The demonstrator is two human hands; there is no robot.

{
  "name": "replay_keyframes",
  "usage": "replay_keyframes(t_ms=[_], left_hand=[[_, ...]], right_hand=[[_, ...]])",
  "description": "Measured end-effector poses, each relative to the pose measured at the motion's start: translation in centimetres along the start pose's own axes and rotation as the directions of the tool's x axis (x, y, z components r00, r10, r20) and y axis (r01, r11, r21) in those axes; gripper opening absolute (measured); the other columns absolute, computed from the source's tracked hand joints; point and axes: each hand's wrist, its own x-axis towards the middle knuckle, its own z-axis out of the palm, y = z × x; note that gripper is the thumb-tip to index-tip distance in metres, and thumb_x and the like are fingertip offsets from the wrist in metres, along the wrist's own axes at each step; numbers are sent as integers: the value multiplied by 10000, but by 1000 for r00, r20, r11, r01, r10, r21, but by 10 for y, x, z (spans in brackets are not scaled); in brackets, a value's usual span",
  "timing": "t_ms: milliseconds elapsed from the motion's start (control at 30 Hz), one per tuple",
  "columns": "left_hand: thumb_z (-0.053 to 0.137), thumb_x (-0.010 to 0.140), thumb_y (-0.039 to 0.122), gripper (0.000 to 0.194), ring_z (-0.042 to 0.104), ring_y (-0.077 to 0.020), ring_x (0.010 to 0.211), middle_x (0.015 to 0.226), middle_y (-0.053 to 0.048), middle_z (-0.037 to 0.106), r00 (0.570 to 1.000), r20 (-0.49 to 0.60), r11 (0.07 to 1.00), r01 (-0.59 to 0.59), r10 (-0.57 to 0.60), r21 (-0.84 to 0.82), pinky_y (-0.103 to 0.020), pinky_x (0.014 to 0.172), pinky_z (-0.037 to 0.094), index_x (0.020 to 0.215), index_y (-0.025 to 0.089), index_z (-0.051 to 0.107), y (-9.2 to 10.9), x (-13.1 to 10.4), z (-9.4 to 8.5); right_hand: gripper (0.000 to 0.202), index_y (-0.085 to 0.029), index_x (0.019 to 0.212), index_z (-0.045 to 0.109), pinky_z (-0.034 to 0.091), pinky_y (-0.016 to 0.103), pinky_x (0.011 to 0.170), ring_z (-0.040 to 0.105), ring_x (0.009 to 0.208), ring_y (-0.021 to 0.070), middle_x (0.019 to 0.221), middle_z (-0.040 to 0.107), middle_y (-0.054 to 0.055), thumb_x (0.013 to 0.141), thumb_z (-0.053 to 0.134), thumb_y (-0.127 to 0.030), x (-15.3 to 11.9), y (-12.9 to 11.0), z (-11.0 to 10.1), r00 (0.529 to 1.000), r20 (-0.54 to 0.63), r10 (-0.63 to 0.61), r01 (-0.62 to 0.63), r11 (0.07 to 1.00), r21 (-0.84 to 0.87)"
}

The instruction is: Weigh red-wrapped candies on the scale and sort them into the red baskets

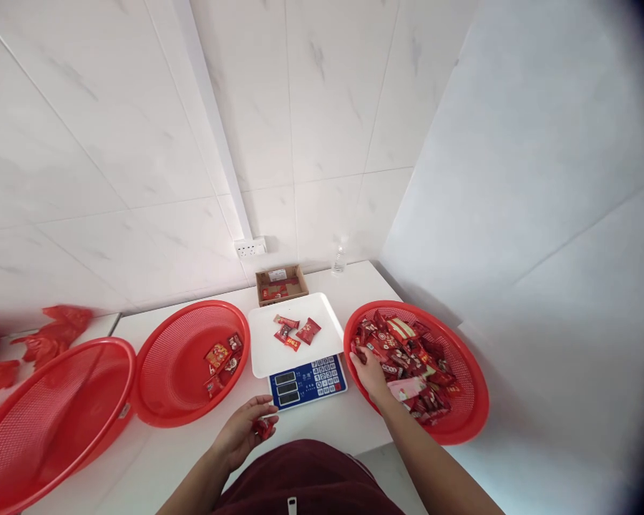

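My left hand is in front of the scale, its fingers curled round a small red candy packet. My right hand reaches over the rim of the right red basket, fingertips bent together at the near-left side of a heap of wrapped candies. Whatever those fingertips hold is hidden. Between the hands stands a blue digital scale with a white tray. Several red candy packets lie on that tray.
Left of the scale, a red basket holds several packets. Another red basket stands farther left, near red plastic bags. Behind the tray are a small cardboard box and a clear bottle, close to the tiled wall.
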Motion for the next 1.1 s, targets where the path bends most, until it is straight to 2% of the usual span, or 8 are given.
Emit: replay_keyframes(t_ms=[167,333,400,467,600,733,900,1100], left_hand=[[679,700,119,298,641,-131,693,822,-43,645,1000,0,1000,-7,7,-27,-261,659,509,952,170,528,2,0,2],[691,672,108,326,641,-135,669,781,-33,642,1000,-3,998,-7,7,-59,-262,644,500,940,173,517,2,-2,1],[694,666,109,333,640,-134,665,778,-30,639,1000,-8,997,-11,11,-71,-262,639,495,939,171,515,1,-2,-1],[697,666,115,331,640,-134,666,782,-29,638,1000,-14,997,-14,13,-81,-260,632,490,936,170,515,0,-3,-3],[699,669,120,324,637,-131,661,789,-31,641,999,-30,995,-21,19,-95,-259,627,486,932,171,517,-1,-3,-5],[681,687,113,304,628,-123,650,794,-33,642,999,-38,995,-24,20,-101,-261,638,489,936,170,515,0,-6,-4],[663,697,107,299,635,-129,665,781,-28,635,999,-50,995,-12,7,-101,-261,644,488,944,174,508,-2,-8,-5],[651,701,103,293,633,-123,658,788,-27,636,999,-31,995,-18,15,-99,-259,647,489,947,172,506,-3,-7,-7]], right_hand=[[430,-149,1057,591,445,404,895,595,1020,277,1098,645,153,795,363,-402,3,13,-1,996,-85,32,-33,999,-7],[548,-112,1127,572,421,416,908,567,1064,310,1133,625,185,824,289,-470,6,-10,-10,965,-252,67,-72,997,-10],[514,-144,1084,595,450,392,855,605,970,288,1037,664,146,816,332,-494,7,-26,-5,986,-164,-2,2,1000,1],[449,-168,982,629,486,362,744,634,821,258,868,688,101,796,392,-501,6,-40,7,999,25,-26,25,999,35],[393,-177,1038,613,488,309,563,636,660,210,726,665,49,792,447,-435,1,-51,40,951,303,60,-121,975,188],[507,-196,1284,463,499,290,551,649,670,184,842,672,47,807,423,-365,0,-50,54,950,307,47,-113,973,200],[454,-190,1232,518,484,279,556,643,646,176,849,674,48,806,405,-302,3,-57,50,935,347,74,-87,996,21],[407,-208,1207,533,447,215,526,635,642,134,1003,674,45,819,419,-244,1,-75,60,872,485,69,-81,997,4]])
